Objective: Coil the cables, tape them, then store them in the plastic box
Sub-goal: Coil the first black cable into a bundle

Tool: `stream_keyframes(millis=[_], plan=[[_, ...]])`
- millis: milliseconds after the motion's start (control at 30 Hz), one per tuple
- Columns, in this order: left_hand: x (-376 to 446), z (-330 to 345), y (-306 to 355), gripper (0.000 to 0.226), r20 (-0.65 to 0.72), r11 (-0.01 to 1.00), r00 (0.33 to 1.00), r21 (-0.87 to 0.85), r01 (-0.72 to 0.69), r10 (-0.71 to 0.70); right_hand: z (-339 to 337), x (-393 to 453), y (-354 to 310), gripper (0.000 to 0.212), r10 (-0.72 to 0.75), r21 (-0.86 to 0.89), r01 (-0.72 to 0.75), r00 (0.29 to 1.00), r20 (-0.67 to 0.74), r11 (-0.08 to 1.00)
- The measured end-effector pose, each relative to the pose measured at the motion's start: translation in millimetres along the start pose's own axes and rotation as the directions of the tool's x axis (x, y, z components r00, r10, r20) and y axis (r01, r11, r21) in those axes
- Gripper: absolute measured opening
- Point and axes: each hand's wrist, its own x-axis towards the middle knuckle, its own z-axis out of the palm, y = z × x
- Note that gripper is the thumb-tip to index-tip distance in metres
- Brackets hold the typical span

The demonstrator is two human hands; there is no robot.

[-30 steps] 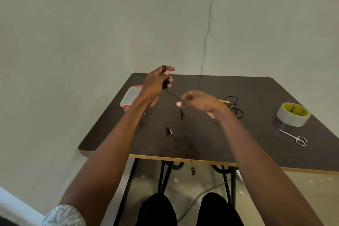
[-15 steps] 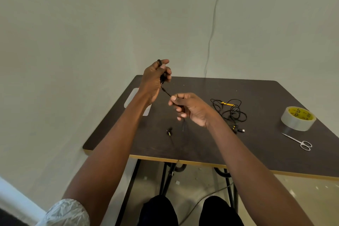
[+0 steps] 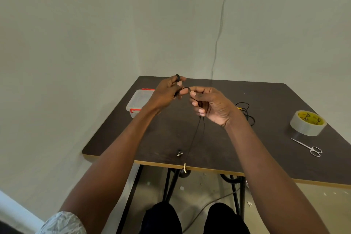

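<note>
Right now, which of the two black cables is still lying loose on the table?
The tangled black cable with the yellow tag, lying right of the right hand. The other cable is held in both hands, left hand gripping its coil.

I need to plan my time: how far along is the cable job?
Early. Nothing looks finished: no taped coil is visible. In hand: the left hand holds the first loops of a thin black cable while the right hand feeds it, its tail trailing to the table edge. Left: a second tangled cable, then taping with the untouched tape roll and scissors, and storing in the plastic box.
</note>
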Motion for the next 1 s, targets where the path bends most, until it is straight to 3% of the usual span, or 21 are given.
stream_keyframes(millis=[1000], plan=[[0.2, 8.3, -2.8, 0.027, 0.012, 0.993, 0.995, -0.063, 0.101, -0.100, -19.8, -1.0, -24.3, 0.023, -0.082, -0.078, 0.075, 0.993, -0.087, 0.994]])
